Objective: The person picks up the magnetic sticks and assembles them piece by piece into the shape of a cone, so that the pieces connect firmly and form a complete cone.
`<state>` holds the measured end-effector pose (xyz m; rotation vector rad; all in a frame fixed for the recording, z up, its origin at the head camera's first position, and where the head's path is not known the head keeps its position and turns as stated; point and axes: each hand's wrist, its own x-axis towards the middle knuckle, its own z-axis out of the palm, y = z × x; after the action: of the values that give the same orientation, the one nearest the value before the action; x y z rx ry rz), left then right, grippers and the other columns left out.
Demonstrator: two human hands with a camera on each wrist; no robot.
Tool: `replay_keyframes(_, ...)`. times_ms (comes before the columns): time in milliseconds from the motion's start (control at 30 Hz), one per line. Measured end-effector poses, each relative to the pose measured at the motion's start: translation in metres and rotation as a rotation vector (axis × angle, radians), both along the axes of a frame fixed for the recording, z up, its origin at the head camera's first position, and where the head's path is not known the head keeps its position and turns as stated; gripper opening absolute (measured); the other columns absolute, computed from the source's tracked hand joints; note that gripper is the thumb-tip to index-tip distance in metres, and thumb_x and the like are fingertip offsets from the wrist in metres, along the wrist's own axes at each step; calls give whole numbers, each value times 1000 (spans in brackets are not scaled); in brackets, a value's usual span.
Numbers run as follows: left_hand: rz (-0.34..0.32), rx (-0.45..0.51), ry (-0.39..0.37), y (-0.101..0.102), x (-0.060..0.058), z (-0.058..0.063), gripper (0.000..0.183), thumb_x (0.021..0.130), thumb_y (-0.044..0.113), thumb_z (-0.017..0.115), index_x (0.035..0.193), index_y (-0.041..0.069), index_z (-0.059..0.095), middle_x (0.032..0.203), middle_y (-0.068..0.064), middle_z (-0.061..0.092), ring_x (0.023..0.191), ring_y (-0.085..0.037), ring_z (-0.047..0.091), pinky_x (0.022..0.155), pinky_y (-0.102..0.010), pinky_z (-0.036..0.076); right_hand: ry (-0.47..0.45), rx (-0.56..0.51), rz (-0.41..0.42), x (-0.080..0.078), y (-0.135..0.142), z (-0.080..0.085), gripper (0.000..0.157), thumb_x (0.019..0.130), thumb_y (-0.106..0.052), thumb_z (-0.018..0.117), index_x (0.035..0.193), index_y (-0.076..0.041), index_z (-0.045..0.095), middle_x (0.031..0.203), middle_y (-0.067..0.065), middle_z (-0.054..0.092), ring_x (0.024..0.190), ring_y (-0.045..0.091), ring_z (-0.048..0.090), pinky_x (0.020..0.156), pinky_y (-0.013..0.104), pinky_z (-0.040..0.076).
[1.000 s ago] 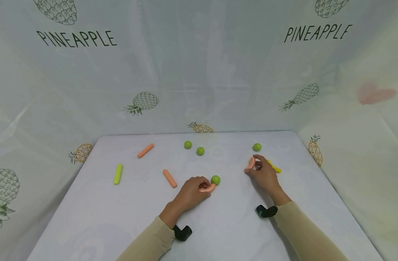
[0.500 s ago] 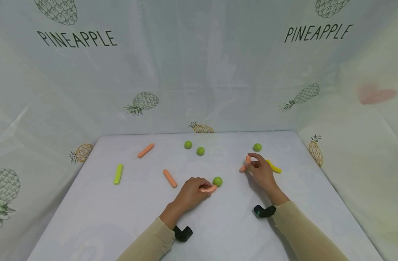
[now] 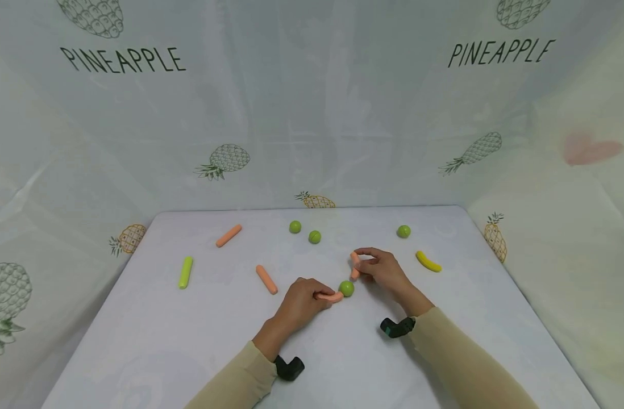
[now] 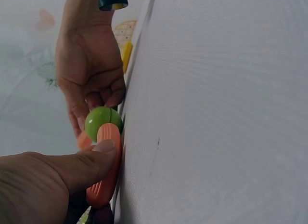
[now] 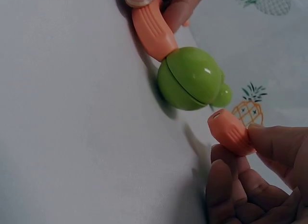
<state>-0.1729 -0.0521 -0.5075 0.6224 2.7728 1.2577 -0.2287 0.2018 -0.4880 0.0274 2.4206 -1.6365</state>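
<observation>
My left hand (image 3: pixel 299 301) pinches a curved, ridged orange plastic piece (image 3: pixel 332 297) low over the table. Right at that piece's tip is a green ball (image 3: pixel 346 288) with a seam around it, as the right wrist view shows on the ball (image 5: pixel 190 79). On the ball's far side my right hand (image 3: pixel 386 271) holds a second orange piece (image 3: pixel 355 267) between thumb and fingers. In the right wrist view, a small hole shows in the near end of this piece (image 5: pixel 230 131), which is apart from the ball. Part of it is behind the ball in the left wrist view.
Straight orange sticks (image 3: pixel 266 279) and a lime stick (image 3: pixel 186 272) lie to the left on the white table (image 3: pixel 163 341). Several more green balls (image 3: pixel 314 237) sit toward the back. A curved yellow piece (image 3: pixel 428 262) lies at the right. Pineapple-print cloth (image 3: pixel 312 113) hangs behind.
My right hand has moved left, away from the yellow piece, bringing its orange piece close to the green ball. The ball has shifted slightly right; my left hand has barely moved.
</observation>
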Motion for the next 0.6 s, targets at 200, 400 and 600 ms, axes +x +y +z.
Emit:
replay_keyframes(200, -5, 3, 4, -1, 0, 0, 19, 91, 21, 85, 110, 20, 84, 104, 6, 78, 94, -12, 62, 78, -25, 51, -4, 18, 50, 1, -7, 1, 43, 99, -23, 74, 141, -14, 67, 89, 8, 79, 77, 19, 65, 72, 30, 53)
replay_keyframes(400, -22, 15, -55, 0, 3, 3, 19, 94, 14, 80, 113, 17, 82, 108, 4, 77, 93, -8, 66, 79, -24, 54, -10, 32, 35, 3, -10, 0, 42, 100, -21, 72, 138, -7, 66, 98, 8, 78, 84, 17, 70, 75, 30, 56)
replay_keyframes(600, -41, 6, -46, 8, 10, 5, 18, 94, 14, 81, 112, 15, 82, 106, 3, 78, 89, -6, 65, 77, -23, 53, 33, 41, -20, 5, -15, 0, 30, 99, -16, 73, 124, 1, 71, 103, 14, 78, 84, 16, 72, 73, 29, 58)
